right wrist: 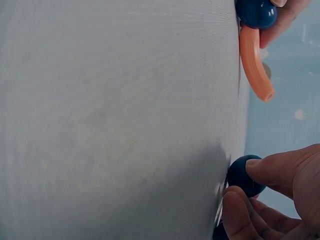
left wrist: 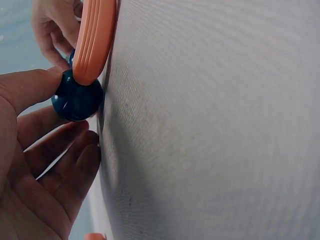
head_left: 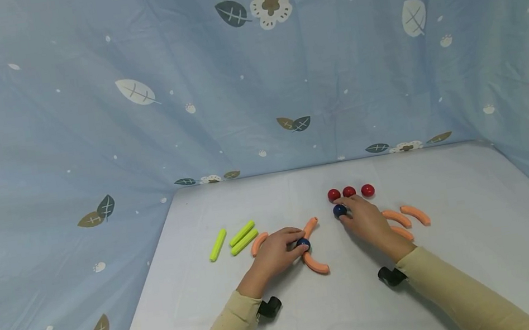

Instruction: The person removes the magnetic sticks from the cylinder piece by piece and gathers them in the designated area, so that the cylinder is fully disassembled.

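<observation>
My left hand [head_left: 277,252] pinches a dark blue ball [head_left: 303,244] between thumb and fingers. One orange curved stick [head_left: 310,227] runs up from this ball and another orange curved stick [head_left: 316,265] curves down from it; in the left wrist view an orange stick [left wrist: 94,42] meets the ball directly. Further right, my right hand [head_left: 365,221] pinches a second dark blue ball [right wrist: 246,176] close to the tabletop. Part of another dark blue ball [right wrist: 220,232] shows below the fingers in the right wrist view.
Three red balls [head_left: 349,192] sit just beyond my right hand. Three orange curved sticks [head_left: 416,215] lie to its right, partly behind the wrist. Left of my left hand are three yellow-green sticks [head_left: 242,233] and an orange stick [head_left: 258,243]. A patterned blue curtain [head_left: 216,110] borders the white table [head_left: 203,309].
</observation>
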`<action>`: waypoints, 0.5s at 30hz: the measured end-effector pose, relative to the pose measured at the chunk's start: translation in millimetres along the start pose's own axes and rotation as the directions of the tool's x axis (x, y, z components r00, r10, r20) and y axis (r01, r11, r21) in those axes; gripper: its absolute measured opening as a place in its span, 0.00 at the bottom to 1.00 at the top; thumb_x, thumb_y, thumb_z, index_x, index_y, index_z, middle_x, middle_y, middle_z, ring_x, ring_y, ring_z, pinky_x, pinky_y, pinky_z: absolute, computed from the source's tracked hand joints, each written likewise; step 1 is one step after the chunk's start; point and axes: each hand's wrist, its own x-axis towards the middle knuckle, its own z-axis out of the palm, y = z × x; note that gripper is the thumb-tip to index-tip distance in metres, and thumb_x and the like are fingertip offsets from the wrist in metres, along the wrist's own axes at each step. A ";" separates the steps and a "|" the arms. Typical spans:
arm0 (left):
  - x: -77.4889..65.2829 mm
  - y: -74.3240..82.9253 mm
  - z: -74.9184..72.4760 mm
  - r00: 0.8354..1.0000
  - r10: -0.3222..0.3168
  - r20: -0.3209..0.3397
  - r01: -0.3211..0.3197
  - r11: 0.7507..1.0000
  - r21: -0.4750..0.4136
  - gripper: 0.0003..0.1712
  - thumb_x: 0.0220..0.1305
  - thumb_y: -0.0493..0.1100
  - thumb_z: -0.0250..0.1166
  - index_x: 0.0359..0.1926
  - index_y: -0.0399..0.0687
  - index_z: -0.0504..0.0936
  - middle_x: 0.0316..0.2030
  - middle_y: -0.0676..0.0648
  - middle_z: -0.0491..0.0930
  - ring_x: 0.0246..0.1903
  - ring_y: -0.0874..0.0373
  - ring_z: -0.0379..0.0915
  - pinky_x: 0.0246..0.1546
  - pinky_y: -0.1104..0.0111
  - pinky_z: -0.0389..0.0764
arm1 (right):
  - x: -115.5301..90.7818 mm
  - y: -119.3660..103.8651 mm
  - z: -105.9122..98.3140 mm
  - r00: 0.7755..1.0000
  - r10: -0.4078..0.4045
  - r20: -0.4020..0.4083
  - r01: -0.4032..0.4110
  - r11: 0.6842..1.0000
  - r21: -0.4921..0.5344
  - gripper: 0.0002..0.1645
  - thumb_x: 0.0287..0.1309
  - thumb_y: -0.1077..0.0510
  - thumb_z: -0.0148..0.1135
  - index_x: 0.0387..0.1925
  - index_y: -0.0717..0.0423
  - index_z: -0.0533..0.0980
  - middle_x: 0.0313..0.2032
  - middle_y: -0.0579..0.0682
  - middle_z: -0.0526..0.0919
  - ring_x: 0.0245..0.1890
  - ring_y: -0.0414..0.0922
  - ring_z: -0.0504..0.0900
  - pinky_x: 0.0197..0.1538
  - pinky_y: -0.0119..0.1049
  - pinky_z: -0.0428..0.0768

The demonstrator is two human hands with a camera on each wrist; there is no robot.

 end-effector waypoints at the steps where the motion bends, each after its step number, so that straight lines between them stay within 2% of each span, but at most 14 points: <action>1: -0.2 -0.1 -0.2 1.000 -0.001 0.001 0.001 1.000 -0.005 0.24 0.72 0.56 0.64 0.64 0.53 0.82 0.63 0.51 0.78 0.63 0.53 0.74 0.60 0.58 0.77 | 0.0 0.3 0.2 1.000 -0.001 -0.002 0.001 1.000 0.000 0.27 0.63 0.60 0.70 0.63 0.56 0.77 0.57 0.65 0.79 0.53 0.60 0.82 0.54 0.59 0.81; 9: -0.4 -1.8 0.5 1.000 -0.012 0.002 0.012 1.000 -0.026 0.25 0.72 0.57 0.64 0.65 0.57 0.81 0.63 0.52 0.78 0.64 0.54 0.73 0.62 0.58 0.76 | -3.8 1.9 -0.9 1.000 -0.014 -0.019 0.014 1.000 0.017 0.27 0.63 0.60 0.69 0.63 0.55 0.77 0.58 0.64 0.78 0.52 0.60 0.82 0.52 0.58 0.82; 15: -0.7 -2.1 0.0 1.000 -0.015 0.008 0.016 0.999 -0.041 0.26 0.72 0.57 0.64 0.67 0.59 0.79 0.63 0.52 0.78 0.64 0.55 0.72 0.63 0.58 0.75 | -8.4 4.6 -3.3 0.998 -0.050 -0.048 0.052 0.998 0.038 0.26 0.62 0.61 0.70 0.63 0.53 0.78 0.57 0.61 0.78 0.43 0.52 0.84 0.43 0.48 0.86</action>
